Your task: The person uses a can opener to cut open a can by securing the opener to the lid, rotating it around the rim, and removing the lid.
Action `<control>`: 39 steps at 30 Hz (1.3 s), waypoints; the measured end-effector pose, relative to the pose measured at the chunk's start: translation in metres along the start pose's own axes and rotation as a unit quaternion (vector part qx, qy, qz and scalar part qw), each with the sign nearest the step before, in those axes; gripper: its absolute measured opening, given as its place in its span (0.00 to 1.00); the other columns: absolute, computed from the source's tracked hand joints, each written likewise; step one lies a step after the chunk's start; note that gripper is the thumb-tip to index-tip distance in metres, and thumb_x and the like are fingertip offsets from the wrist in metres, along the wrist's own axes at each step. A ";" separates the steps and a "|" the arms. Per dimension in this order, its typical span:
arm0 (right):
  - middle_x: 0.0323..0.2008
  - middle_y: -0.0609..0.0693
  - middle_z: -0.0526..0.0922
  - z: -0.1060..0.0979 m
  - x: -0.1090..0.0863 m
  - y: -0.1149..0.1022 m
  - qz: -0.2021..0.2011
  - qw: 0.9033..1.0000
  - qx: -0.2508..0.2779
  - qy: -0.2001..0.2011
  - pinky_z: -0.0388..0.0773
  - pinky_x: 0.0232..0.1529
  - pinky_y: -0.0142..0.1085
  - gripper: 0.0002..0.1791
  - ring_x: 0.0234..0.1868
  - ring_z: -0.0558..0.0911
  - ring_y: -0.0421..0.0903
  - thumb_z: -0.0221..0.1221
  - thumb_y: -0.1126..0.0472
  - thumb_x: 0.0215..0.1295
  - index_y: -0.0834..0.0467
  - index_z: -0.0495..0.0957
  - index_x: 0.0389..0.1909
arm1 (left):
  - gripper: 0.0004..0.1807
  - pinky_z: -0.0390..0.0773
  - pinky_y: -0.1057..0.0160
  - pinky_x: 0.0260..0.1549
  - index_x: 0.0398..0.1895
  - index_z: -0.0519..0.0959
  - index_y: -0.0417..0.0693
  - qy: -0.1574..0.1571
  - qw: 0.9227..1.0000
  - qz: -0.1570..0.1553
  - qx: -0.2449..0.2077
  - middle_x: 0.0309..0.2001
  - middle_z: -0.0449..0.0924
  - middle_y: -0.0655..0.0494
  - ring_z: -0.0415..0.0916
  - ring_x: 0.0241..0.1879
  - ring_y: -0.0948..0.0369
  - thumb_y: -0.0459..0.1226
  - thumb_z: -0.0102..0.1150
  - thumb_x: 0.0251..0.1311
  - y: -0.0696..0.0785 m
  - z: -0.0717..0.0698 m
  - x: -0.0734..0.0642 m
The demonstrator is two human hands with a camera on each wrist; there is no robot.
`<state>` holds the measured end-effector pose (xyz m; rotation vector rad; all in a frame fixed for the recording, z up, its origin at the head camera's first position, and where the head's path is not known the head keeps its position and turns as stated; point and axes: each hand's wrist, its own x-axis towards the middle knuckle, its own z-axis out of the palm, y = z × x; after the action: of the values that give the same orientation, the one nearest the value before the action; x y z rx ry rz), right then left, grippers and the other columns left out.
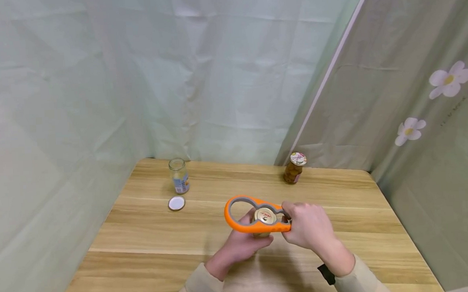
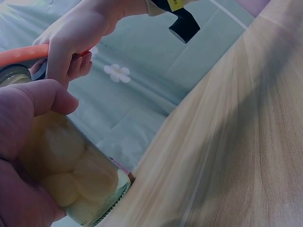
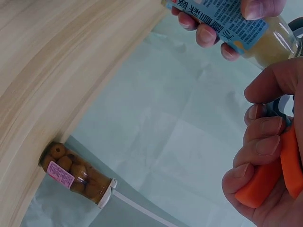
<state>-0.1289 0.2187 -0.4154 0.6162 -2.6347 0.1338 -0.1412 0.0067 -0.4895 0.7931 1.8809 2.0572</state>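
Observation:
My left hand (image 1: 241, 246) grips a glass jar (image 2: 71, 161) holding pale, rounded pieces. The jar has a blue label (image 3: 229, 23), seen in the right wrist view, and a gold lid (image 1: 265, 216). Around that lid sits one opening of an orange and grey jar opener (image 1: 258, 227); its larger loop sticks out to the left. My right hand (image 1: 309, 226) has its fingers curled round the opener's handles at the right end. In the head view the opener and left hand hide most of the jar's body.
At the back left of the wooden table (image 1: 144, 256) stands an open glass jar (image 1: 178, 173), with a loose lid (image 1: 176, 203) lying white side up in front of it. A capped jar of brown fruit (image 1: 293, 173) stands at the back right. Curtains (image 1: 222, 76) surround the table.

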 end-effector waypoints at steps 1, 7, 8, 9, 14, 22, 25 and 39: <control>0.16 0.34 0.68 0.000 0.000 0.000 0.000 1.000 0.001 -0.002 0.61 0.15 0.34 0.16 0.15 0.65 0.35 0.69 0.60 0.37 0.44 0.70 0.21 | 0.36 0.78 0.63 0.54 0.71 0.75 0.61 0.001 1.000 -0.001 0.003 0.65 0.81 0.54 0.78 0.54 0.57 0.24 0.67 0.61 0.000 0.000 0.000; 0.17 0.35 0.69 -0.001 0.000 0.000 -0.002 1.000 0.004 -0.008 0.62 0.15 0.33 0.16 0.16 0.66 0.36 0.70 0.60 0.37 0.44 0.71 0.22 | 0.36 0.78 0.63 0.51 0.70 0.76 0.60 -0.007 1.000 0.006 0.005 0.64 0.82 0.57 0.78 0.52 0.57 0.23 0.66 0.61 0.001 -0.001 0.000; 0.17 0.35 0.69 -0.001 0.000 0.000 -0.004 1.000 0.004 -0.007 0.62 0.15 0.33 0.16 0.16 0.66 0.36 0.70 0.60 0.37 0.44 0.71 0.22 | 0.36 0.78 0.63 0.52 0.70 0.76 0.59 -0.009 1.000 0.008 0.005 0.64 0.82 0.58 0.78 0.53 0.57 0.23 0.66 0.60 0.000 -0.001 0.000; 0.17 0.35 0.68 0.000 0.000 0.001 -0.005 1.000 0.004 -0.007 0.62 0.15 0.33 0.16 0.16 0.66 0.36 0.70 0.60 0.37 0.44 0.71 0.22 | 0.36 0.78 0.63 0.53 0.70 0.76 0.59 -0.010 1.000 0.011 0.006 0.64 0.82 0.59 0.78 0.53 0.57 0.23 0.66 0.60 0.000 -0.001 0.000; 0.17 0.35 0.68 0.000 -0.001 0.001 -0.011 1.000 0.006 0.001 0.62 0.15 0.33 0.17 0.16 0.66 0.36 0.70 0.60 0.36 0.44 0.70 0.22 | 0.36 0.78 0.63 0.52 0.70 0.76 0.58 -0.016 0.999 0.022 0.018 0.63 0.82 0.60 0.78 0.53 0.58 0.22 0.67 0.60 0.001 -0.003 0.000; 0.17 0.36 0.67 -0.001 -0.004 0.001 -0.010 1.000 0.008 -0.002 0.62 0.16 0.33 0.17 0.15 0.65 0.36 0.70 0.60 0.37 0.44 0.70 0.23 | 0.38 0.77 0.65 0.50 0.72 0.74 0.55 -0.028 0.998 0.051 0.027 0.62 0.82 0.55 0.79 0.49 0.59 0.20 0.65 0.59 0.000 -0.002 0.001; 0.17 0.35 0.67 0.000 -0.004 0.001 -0.011 1.000 0.010 0.000 0.62 0.16 0.34 0.17 0.16 0.66 0.36 0.70 0.60 0.37 0.44 0.70 0.22 | 0.38 0.77 0.66 0.47 0.72 0.74 0.55 -0.027 0.998 0.050 0.031 0.61 0.83 0.55 0.78 0.46 0.60 0.21 0.65 0.59 -0.002 -0.002 0.002; 0.18 0.34 0.71 0.005 -0.007 0.003 -0.018 1.000 0.006 -0.004 0.64 0.17 0.33 0.16 0.16 0.68 0.34 0.70 0.60 0.38 0.44 0.72 0.23 | 0.40 0.78 0.65 0.50 0.73 0.73 0.60 -0.014 0.998 0.034 0.050 0.62 0.83 0.60 0.80 0.49 0.61 0.22 0.66 0.57 -0.005 0.000 -0.002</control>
<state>-0.1266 0.2228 -0.4232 0.6684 -2.6310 0.1377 -0.1406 0.0067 -0.4943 0.9160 1.9811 1.9926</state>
